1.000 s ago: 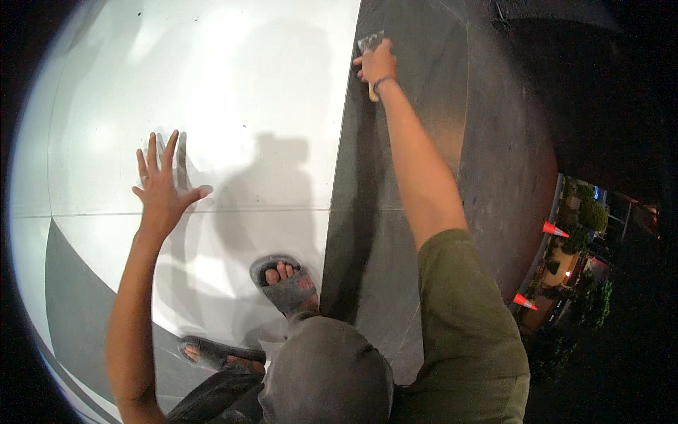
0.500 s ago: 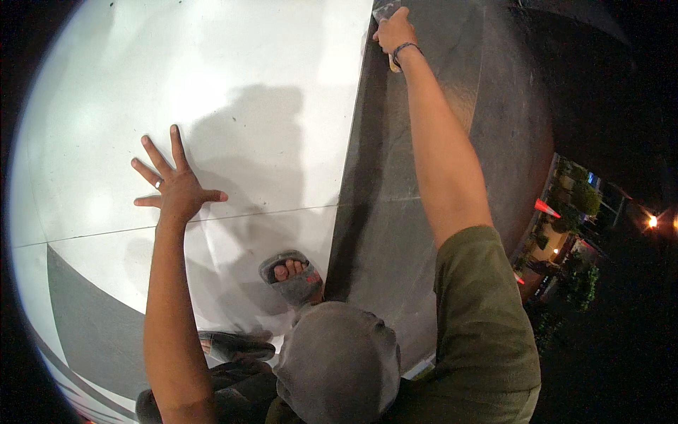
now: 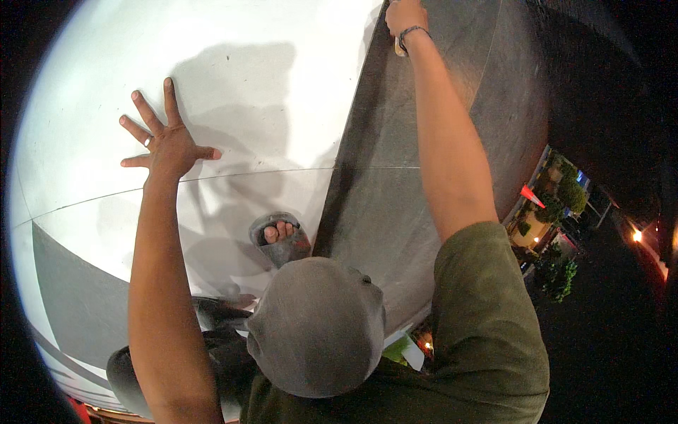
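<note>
Hand tool (image 3: 400, 48) is in the R hand (image 3: 407, 17), at the top edge of view; only the pale butt of the handle shows below the fist, working end cut off, so can't tell if it's in contact w/ anything. R fingers are curled round the handle, by the border of the white panel (image 3: 321, 67) & the dark grey band (image 3: 395, 127). Dark bracelet (image 3: 415, 30) on R wrist.

L hand (image 3: 171, 150) is well apart from R, over the white panel: palm facing away from view, 4 fingers + thumb splayed, nothing held, ring (image 3: 147, 142) on 1 finger. Can't tell if the palm bears weight.

To do it well: R arm looks near full reach, so control is prob. weak; a step closer would beat more stretch. Line tool up w/ border, light even pressure, wrist straight. L palm planted flat would make a good brace. Shadow (image 3: 244, 85) lies across the panel; shifting the body a bit may give better light. Bare toes show in the sandal (image 3: 288, 250) near the border, so best not swing the tool back that way.
</note>
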The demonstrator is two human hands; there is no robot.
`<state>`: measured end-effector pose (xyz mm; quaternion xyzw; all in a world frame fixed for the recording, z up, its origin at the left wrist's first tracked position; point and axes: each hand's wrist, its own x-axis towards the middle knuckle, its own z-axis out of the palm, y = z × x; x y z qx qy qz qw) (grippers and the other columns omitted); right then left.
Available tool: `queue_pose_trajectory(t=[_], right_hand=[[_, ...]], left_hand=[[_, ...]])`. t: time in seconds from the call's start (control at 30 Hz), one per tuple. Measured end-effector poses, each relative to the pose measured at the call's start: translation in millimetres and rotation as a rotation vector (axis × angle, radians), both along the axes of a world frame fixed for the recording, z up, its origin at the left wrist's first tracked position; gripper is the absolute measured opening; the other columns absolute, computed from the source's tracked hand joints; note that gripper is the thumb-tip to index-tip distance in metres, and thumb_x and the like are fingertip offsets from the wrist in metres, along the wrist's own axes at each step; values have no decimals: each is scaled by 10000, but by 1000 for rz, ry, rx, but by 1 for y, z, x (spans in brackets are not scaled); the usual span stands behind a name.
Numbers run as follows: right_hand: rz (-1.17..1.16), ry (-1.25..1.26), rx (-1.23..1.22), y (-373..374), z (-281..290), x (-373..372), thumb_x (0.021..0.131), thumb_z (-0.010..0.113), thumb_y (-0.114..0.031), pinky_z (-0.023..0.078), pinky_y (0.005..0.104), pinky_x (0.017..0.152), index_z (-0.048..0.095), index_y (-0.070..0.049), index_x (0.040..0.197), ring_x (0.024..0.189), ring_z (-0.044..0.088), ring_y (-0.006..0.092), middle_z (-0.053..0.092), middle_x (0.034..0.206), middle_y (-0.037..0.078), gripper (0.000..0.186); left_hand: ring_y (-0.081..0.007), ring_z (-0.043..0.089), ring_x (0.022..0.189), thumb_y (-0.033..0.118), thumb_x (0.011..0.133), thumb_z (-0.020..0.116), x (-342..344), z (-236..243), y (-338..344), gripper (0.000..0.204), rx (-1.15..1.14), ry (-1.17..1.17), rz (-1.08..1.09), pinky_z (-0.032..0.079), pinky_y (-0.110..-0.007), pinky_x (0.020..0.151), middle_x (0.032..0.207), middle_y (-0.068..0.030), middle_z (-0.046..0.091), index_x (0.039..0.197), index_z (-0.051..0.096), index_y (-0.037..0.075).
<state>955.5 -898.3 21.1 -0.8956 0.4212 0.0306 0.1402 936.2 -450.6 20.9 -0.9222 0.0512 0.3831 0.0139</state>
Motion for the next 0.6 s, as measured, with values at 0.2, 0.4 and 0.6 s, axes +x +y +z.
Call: queue_pose_trajectory(t=[0.2,0.4,0.6], right_hand=[[-123,-59,86,44,7,-27,1066,426,-339,439,492,1102,452,58,1443,1341,518,458,530,1422,341,549],[-109,99,47,81,42,-41,1038,420,-331,487,512,1011,451,36,1400,1218,601,479,613,1293,336,516],[-28,193,98,99,52,-68,985,496,-143,499,544,988,266,79,1410,1121,630,523,628,1175,396,531]], left_hand=[[-539,-257,1488,476,439,1020,0,-1,4,1627,37,18,-1,104,-943,987,1670,-143,-304,1606,-115,469],[-522,-269,1492,452,476,1015,3,7,-1,1599,20,40,9,93,-934,1000,1669,-139,-311,1602,-119,479],[-511,-263,1500,434,486,1016,3,9,-3,1591,21,52,26,85,-925,1015,1673,-141,-300,1601,-118,484]])
